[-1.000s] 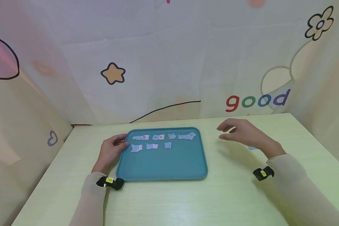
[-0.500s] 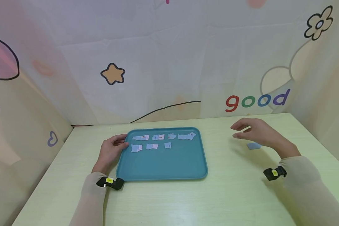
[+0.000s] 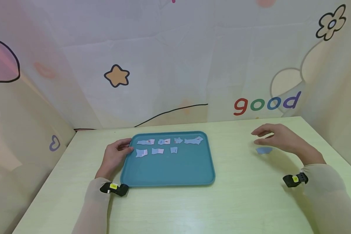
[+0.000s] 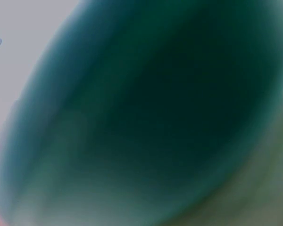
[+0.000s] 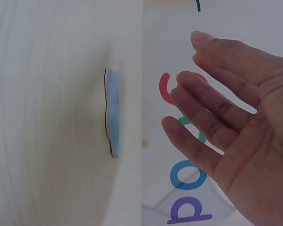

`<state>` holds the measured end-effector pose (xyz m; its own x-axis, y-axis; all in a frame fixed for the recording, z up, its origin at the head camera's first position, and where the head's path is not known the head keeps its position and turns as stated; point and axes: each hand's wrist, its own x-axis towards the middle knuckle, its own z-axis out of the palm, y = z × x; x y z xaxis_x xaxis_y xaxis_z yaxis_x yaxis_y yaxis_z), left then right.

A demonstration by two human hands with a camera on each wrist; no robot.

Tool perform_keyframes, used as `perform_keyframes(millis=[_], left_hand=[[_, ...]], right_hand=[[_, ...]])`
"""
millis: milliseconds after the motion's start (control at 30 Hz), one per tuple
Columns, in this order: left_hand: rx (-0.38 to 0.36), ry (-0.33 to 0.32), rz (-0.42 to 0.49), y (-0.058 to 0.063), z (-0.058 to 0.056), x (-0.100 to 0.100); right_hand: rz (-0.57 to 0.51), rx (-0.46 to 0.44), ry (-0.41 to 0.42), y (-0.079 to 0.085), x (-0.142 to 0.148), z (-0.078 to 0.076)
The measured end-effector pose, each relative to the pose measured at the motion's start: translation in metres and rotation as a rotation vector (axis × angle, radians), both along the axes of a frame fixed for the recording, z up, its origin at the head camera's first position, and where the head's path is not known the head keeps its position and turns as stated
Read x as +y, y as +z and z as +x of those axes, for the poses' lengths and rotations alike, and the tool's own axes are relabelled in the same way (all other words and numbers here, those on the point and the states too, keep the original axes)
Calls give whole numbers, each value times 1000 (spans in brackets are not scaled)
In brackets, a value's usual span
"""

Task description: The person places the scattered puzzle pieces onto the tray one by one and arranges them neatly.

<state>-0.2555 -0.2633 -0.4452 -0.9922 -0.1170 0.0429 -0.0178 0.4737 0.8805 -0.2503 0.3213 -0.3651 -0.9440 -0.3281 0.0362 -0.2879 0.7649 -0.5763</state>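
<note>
My left hand (image 3: 114,157) holds the left rim of a blue-green tray (image 3: 169,170), thumb and fingers at its upper left corner. Only the blurred tray (image 4: 179,103) fills most of the left wrist view. Several ragged-edged light blue pieces (image 3: 193,140) with pinkish-white parts lie in two rows inside it. To the right, my right hand (image 3: 286,141) hovers above the table with relaxed fingers and nothing in them. Just below its fingertips lies one loose blue piece (image 3: 264,150). The right wrist view shows this piece (image 5: 113,113) edge-on, apart from the hand (image 5: 245,127).
The pale wooden table (image 3: 175,208) carries the tray and the loose piece. Behind it hangs a printed cloth backdrop (image 3: 169,74) with a star, a flower and the word "good". More cloth encloses both sides.
My right hand has moved to the right, away from the tray, and uncovered the loose blue piece. My left hand and the tray have stayed in place.
</note>
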Motion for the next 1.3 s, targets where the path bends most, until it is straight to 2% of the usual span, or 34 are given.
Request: perform_keyframes(millis=[233, 467, 667, 1100, 1300], left_hand=[[4, -4, -1, -1, -1, -1], [-7, 0, 17, 2, 0, 0], [0, -5, -2, 2, 1, -1], [0, -12, -2, 2, 1, 0], [7, -10, -2, 0, 1, -1]], right_hand=[[33, 23, 4, -7, 17, -1], [70, -32, -9, -13, 28, -2], [64, -73, 4, -20, 34, -2], [56, -140, -19, -26, 39, -3], [49, -140, -21, -27, 36, -3]])
